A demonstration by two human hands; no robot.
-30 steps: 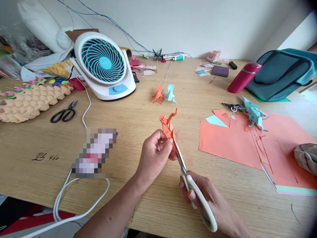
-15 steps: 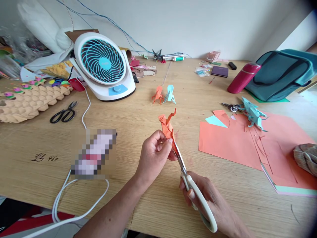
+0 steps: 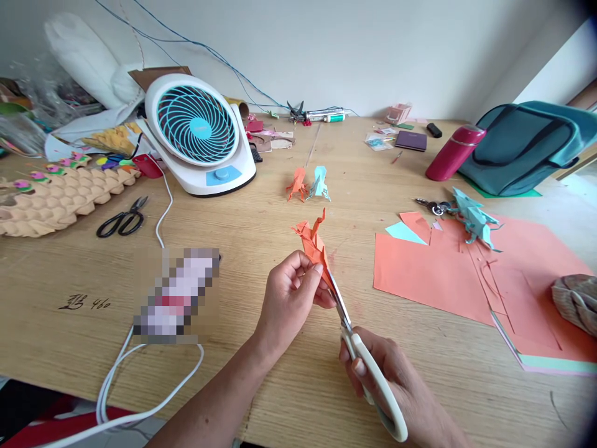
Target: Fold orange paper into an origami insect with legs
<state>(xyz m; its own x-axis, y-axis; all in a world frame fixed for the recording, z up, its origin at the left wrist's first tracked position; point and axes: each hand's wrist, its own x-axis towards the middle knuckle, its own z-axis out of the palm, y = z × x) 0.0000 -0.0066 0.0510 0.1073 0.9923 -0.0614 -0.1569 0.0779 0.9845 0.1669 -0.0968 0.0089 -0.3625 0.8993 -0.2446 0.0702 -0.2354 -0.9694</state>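
Note:
Between the thumb and fingers of my left hand [image 3: 293,295] is an orange folded-paper figure [image 3: 314,246], its pointed flaps sticking up above the fingertips. My right hand [image 3: 389,364] is wrapped round the white handles of a pair of scissors [image 3: 345,318]. The scissor blades point up and left and lie against the lower edge of the figure, next to my left fingers; the tips are partly hidden by paper. Beyond my hands stand a small orange origami figure [image 3: 297,183] and a light blue origami figure [image 3: 319,182], side by side.
Orange paper sheets [image 3: 429,274] lie at right, with a larger blue origami creature [image 3: 474,218] and keys [image 3: 437,208] at their edge. Further back are a pink bottle [image 3: 454,154] and a teal bag [image 3: 517,149]. Leftward sit a fan [image 3: 198,134], black scissors [image 3: 122,218] and a white cable [image 3: 105,386].
The view has tilted slightly upward, so most things sit a little lower. The figure's top has tipped slightly left in my left hand. The scissors stay against its lower edge.

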